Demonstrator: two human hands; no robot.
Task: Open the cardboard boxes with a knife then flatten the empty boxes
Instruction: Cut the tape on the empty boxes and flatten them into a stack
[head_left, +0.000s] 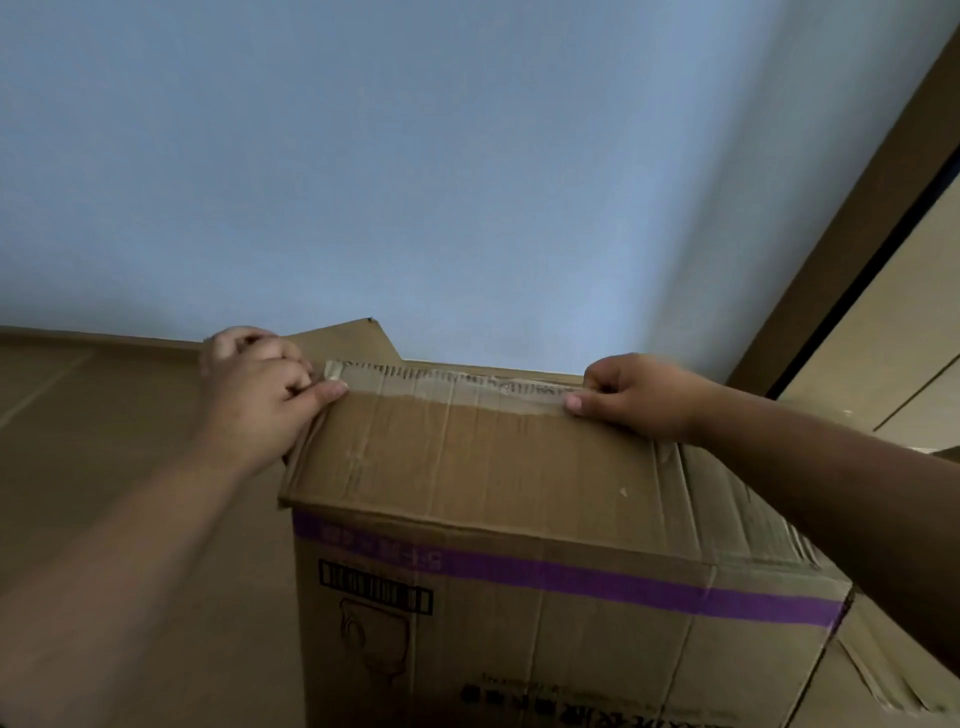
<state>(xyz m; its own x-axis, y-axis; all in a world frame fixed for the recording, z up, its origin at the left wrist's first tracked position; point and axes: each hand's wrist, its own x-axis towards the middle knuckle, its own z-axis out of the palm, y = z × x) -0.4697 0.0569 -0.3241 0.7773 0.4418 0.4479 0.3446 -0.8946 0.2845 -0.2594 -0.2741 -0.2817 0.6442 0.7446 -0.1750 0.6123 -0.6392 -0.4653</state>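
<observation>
Box (519, 597) sits dead ahead, its top flap (483, 447) running left-right, left hand (260, 395) and right hand (639, 397) pinching the flap's taped far edge at opposite ends, equally near; no knife visible.

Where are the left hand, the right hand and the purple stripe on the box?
left hand (260, 384): head view, back of the hand.
right hand (636, 395): head view, back of the hand.
purple stripe (597, 577): head view, middle of the stripe on the box's near side.
</observation>
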